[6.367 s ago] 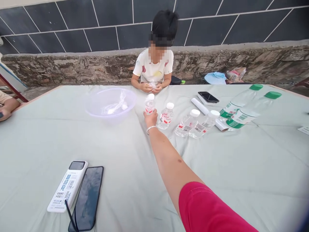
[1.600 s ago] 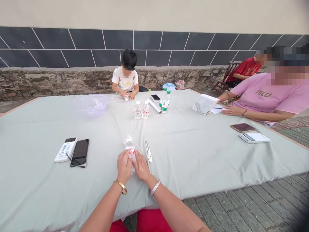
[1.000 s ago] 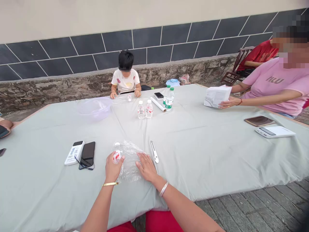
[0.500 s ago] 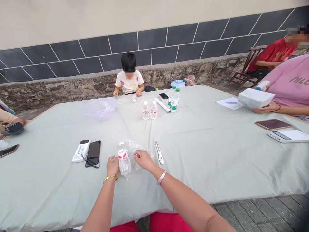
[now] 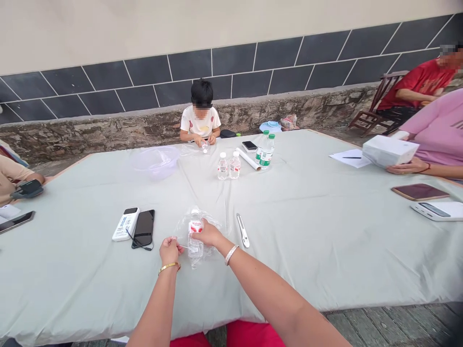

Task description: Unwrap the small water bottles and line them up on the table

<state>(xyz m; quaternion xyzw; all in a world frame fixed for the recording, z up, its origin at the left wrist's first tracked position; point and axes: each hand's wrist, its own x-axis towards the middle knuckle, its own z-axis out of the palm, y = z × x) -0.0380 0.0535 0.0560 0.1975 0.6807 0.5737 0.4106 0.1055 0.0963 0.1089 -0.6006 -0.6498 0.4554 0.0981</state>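
Observation:
A small clear water bottle (image 5: 196, 246) with a white cap and a red-and-white label lies on a sheet of clear plastic film (image 5: 213, 218) in front of me. My right hand (image 5: 210, 233) grips the bottle from its right side, thumb across the label. To the left of the bottle, my left hand (image 5: 171, 249) pinches an edge of the film, which stretches toward the bottle. A white utility knife (image 5: 243, 231) rests to the right of my right hand.
A white power bank (image 5: 125, 224) and a black phone (image 5: 143, 228) lie left. Farther off stand two small bottles (image 5: 228, 166), two green-capped bottles (image 5: 265, 152), a film roll (image 5: 248, 159) and a translucent basin (image 5: 155, 159). Other people sit around the table, one holding a white box (image 5: 390, 149).
My right hand has moved from the film onto the bottle. My left hand has left the bottle's side and now pinches the film. The person opposite now has both hands at a small bottle.

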